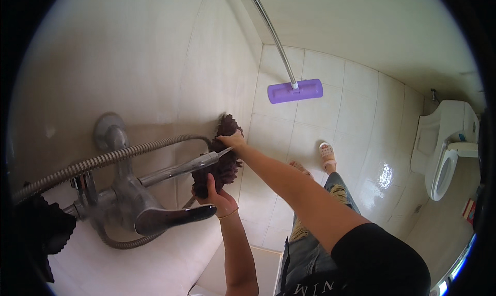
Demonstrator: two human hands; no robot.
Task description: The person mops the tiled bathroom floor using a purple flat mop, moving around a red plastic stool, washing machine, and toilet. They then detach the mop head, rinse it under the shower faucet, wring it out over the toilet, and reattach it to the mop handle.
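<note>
Pale bathroom wall (119, 53) backs the work. Dark ruffled cloth (228, 168) lies beside the chrome spout (199, 163), its long axis running from hand to hand, neither nearer: right hand (234, 141) grasps the far end, left hand (222, 201) the near end, thumb uppermost.

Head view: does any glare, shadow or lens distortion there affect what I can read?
Head view: a bright glare patch sits on the glossy floor, right of the feet; also in the head view, black vignetting rings the picture and the mop pole looks bowed; again in the head view, the ruffled cloth is so dark that its folds partly merge.
</note>
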